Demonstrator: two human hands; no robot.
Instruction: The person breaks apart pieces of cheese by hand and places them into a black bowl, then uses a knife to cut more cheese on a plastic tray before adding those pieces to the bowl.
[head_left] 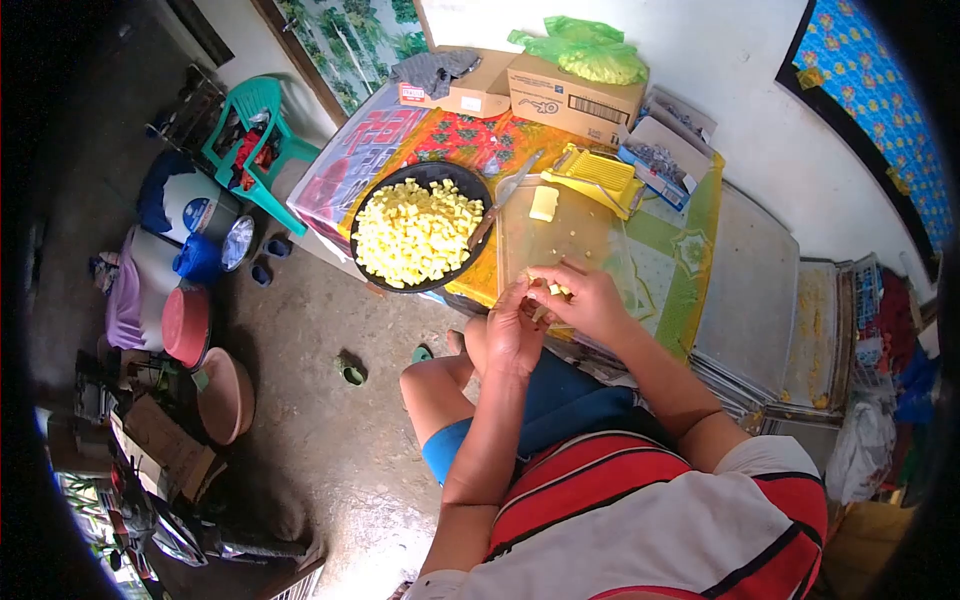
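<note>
Both hands meet over the near edge of a translucent cutting board. My right hand is closed around a few small pale yellow cubes. Against it, my left hand has its fingers pinched together; a small pale piece shows between the two hands, and I cannot make out what it is. A pale yellow slab lies on the board. To the left, a round black tray holds a heap of similar yellow cubes. A knife rests across the tray's right rim.
A yellow slicer-like tool sits behind the board. Cardboard boxes line the wall, one topped by a green plastic bag. Flat metal trays lean at the right. A green chair and basins stand left.
</note>
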